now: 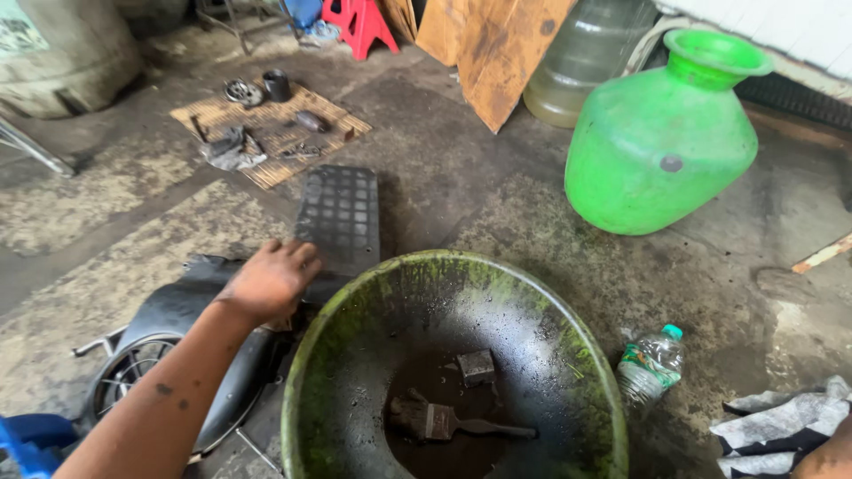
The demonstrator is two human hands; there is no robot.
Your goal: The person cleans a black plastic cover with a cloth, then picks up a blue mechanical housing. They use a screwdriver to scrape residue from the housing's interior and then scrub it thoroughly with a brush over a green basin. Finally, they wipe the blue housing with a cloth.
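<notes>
my left hand (271, 279) reaches out over the floor, palm down, fingers loosely curled and closed on nothing; the fingertips rest at, or just above, the near edge of the black gridded mat (340, 217), which lies at twelve o'clock from the hand. directly under the wrist, toward seven o'clock, sits the black mudguard (191, 310) with the spoked wheel (133, 372) beneath it. my right hand is hardly in view — only a sliver of skin at the lower right corner, next to a striped cloth (785, 426), so i cannot tell whether it is open or shut.

at three to four o'clock from the left hand stands the green basin (355, 310), its inside coated in black grime; a dirty paintbrush (444, 424) and a small dark block (477, 365) lie in the dark liquid at its bottom. as i judge it, cleaning gear is laid out but the mat and mudguard look unwashed — most of the work remains.

further off: a woven mat with small metal parts (271, 129) at eleven o'clock, a green plastic pot (661, 137) at two o'clock, a small water bottle (652, 364) just right of the basin.
</notes>
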